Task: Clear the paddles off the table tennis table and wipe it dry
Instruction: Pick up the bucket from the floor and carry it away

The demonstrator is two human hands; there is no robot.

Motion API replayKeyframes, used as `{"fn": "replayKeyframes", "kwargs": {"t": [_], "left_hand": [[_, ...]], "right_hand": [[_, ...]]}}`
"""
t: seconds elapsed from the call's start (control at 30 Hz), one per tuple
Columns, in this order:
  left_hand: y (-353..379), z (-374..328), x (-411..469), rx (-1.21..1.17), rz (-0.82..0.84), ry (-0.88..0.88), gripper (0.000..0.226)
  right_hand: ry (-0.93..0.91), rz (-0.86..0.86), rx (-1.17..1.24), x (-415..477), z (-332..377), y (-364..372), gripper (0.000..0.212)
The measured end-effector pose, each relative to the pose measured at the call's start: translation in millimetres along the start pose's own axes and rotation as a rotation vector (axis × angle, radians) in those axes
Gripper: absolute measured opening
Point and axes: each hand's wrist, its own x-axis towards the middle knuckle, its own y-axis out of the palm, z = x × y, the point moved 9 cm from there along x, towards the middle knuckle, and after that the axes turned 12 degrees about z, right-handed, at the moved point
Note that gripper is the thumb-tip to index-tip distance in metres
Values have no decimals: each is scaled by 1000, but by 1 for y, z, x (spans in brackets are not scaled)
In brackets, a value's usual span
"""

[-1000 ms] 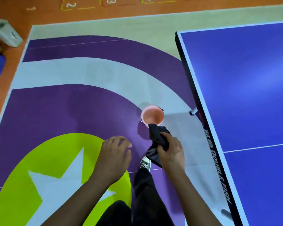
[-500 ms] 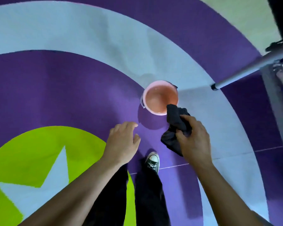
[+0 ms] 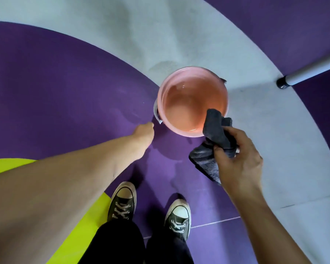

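A pink bucket (image 3: 161, 96) holding water stands on the purple and grey floor in front of my feet. My right hand (image 3: 240, 161) grips a bunched dark grey cloth (image 3: 213, 130) just above the bucket's near right rim. My left hand (image 3: 144, 134) reaches straight down beside the bucket's left side, close to its pale handle (image 3: 156, 113). Its fingers point away from the camera and are hidden. No paddles and no tabletop are in view.
A grey metal table leg (image 3: 312, 70) with a black foot slants in at the upper right. My two black sneakers (image 3: 122, 202) stand on the purple floor below the bucket. A yellow-green floor patch (image 3: 8, 166) lies at the left.
The view has dropped closer to the floor and the blue table has left the frame. My left hand has stretched down to the bucket's left side. My right hand still holds the cloth by the rim.
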Motion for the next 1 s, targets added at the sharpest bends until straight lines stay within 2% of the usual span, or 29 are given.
{"fn": "replayKeyframes", "kwargs": {"t": [0.07, 0.17, 0.23, 0.3, 0.47, 0.5, 0.6, 0.67, 0.73, 0.87, 1.0], "left_hand": [[0, -15, 14, -279, -27, -23, 26], [-7, -43, 18, -374, -93, 1, 24], [-7, -57, 13, -324, -111, 18, 17], [-5, -69, 5, -267, -92, 46, 19], [-11, -132, -35, 273, -276, 405, 10], [-4, -146, -46, 357, -262, 474, 11], [39, -168, -70, 556, -66, 611, 10], [62, -165, -80, 649, 58, 594, 15], [72, -160, -92, 668, 109, 560, 16], [56, -149, -123, 641, 73, 452, 23], [39, -146, -182, 652, 79, 424, 23]], "right_hand": [[9, 13, -11, 8, -7, 4, 50], [32, 22, -30, 14, -10, 2, 50], [47, 13, -14, 14, -9, -3, 50], [54, -3, 13, 14, -5, -8, 50], [49, -7, 29, 14, 12, -17, 50], [48, 0, 21, 13, 16, -17, 50], [55, 1, -8, 7, 28, -23, 50], [68, -17, -19, 1, 36, -31, 49], [91, -43, -26, -6, 44, -47, 48], [105, -25, -97, -33, 63, -72, 45], [107, 25, -155, -64, 86, -97, 44]]}}
